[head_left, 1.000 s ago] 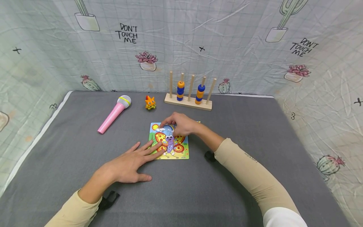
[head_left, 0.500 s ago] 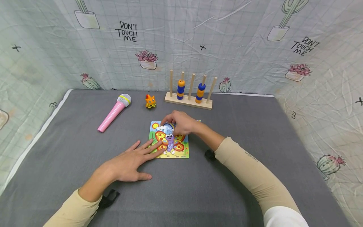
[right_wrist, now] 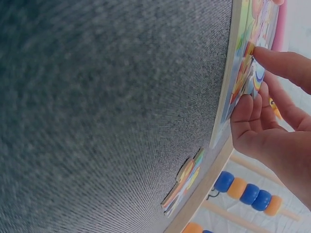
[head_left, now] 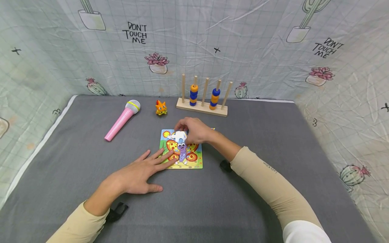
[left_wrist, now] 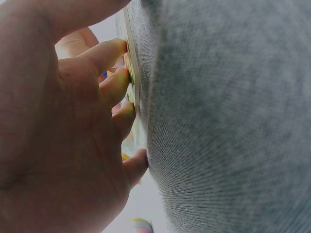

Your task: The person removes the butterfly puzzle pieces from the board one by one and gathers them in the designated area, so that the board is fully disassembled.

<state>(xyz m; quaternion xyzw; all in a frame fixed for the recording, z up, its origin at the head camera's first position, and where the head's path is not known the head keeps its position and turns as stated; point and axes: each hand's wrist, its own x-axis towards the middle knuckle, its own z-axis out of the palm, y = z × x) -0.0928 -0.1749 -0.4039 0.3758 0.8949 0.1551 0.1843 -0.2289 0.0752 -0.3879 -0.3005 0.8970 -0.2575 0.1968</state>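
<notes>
A jigsaw puzzle [head_left: 195, 163] with a butterfly picture lies flat mid-table. My left hand [head_left: 135, 178] is spread with straight fingers, its fingertips resting on the puzzle's lower left; the left wrist view shows these fingers [left_wrist: 116, 86] along the board's edge. Over the puzzle's upper part, my right hand [head_left: 196, 131] pinches a puzzle piece [head_left: 180, 136], which looks whitish from above. In the right wrist view, the thumb and fingertips sit either side of this piece, which bears part of a rainbow [right_wrist: 258, 77]. How far it is raised I cannot tell.
A loose puzzle piece [right_wrist: 183, 182] lies beyond the right hand, mostly hidden in the head view. Further back are a pink toy microphone [head_left: 120, 123], an orange toy figure [head_left: 161, 108] and a wooden bead stand [head_left: 202, 107] with blue and orange beads. Printed cloth hangs behind.
The piece in my right hand has turned from blue to whitish, as if tilted, and the right fingers have shifted slightly right. The left hand stays in place.
</notes>
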